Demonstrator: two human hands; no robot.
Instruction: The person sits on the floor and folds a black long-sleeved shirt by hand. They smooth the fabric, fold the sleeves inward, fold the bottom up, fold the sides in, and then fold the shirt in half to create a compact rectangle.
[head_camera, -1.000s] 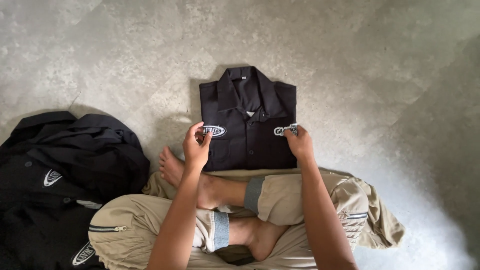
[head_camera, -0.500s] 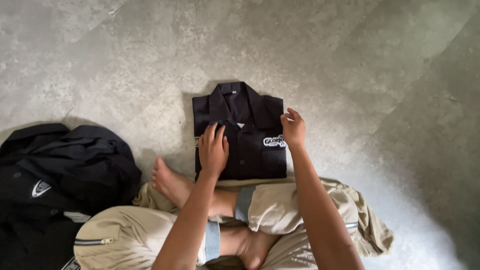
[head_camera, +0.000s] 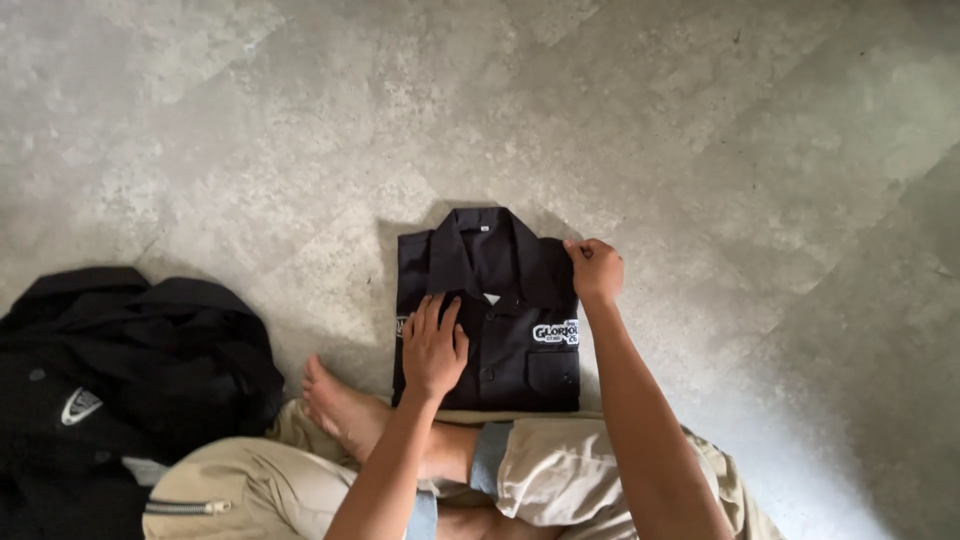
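A black collared shirt (head_camera: 505, 350) lies folded into a neat rectangle on the grey floor, collar away from me, with a white oval patch on each chest side. My left hand (head_camera: 433, 345) rests flat on the shirt's left chest, fingers spread, covering most of the left patch. My right hand (head_camera: 596, 270) pinches the shirt's upper right shoulder edge. I sit cross-legged in beige trousers (head_camera: 560, 475), with a bare foot (head_camera: 345, 415) just left of the shirt's near edge.
A heap of black garments (head_camera: 110, 380) with white patches lies on the floor at my left, close to my knee. Grey concrete floor (head_camera: 700, 130) stretches beyond and to the right of the shirt.
My left hand went from gripping the left patch to lying flat on the shirt. My right hand slid from the right patch up to the shoulder edge. The view shifted.
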